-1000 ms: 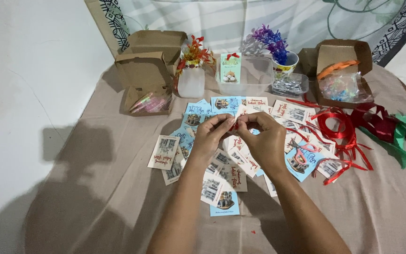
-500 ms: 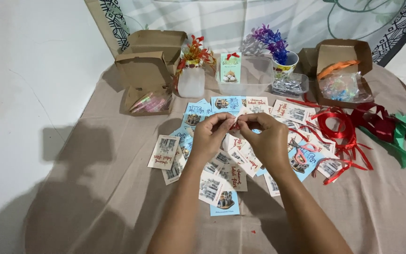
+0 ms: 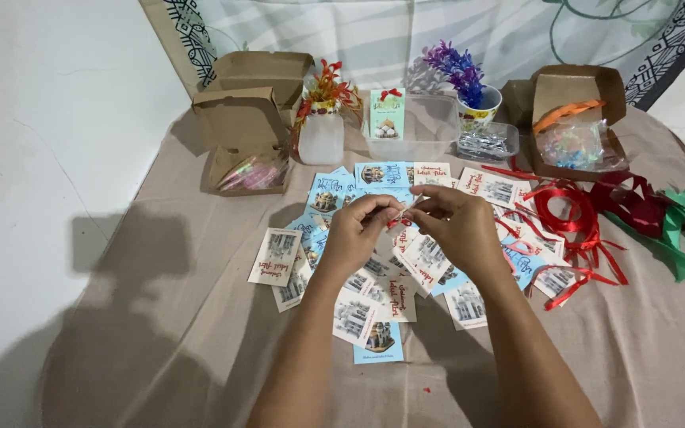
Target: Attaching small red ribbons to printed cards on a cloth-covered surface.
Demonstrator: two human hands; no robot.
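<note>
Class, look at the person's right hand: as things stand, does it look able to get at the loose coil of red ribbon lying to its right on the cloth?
Probably yes. The right hand is beside the loose coil of red ribbon, with only flat printed paper cards between. It would first have to release the small item pinched with the left hand.

Printed cards (image 3: 374,309) scattered mid-cloth; brown boxes (image 3: 243,131) behind.

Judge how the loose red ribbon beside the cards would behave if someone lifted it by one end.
The red ribbon lies in loose coils and trailing strands, so it is probably floppy, light and apt to tangle. It might drag nearby cards.
</note>
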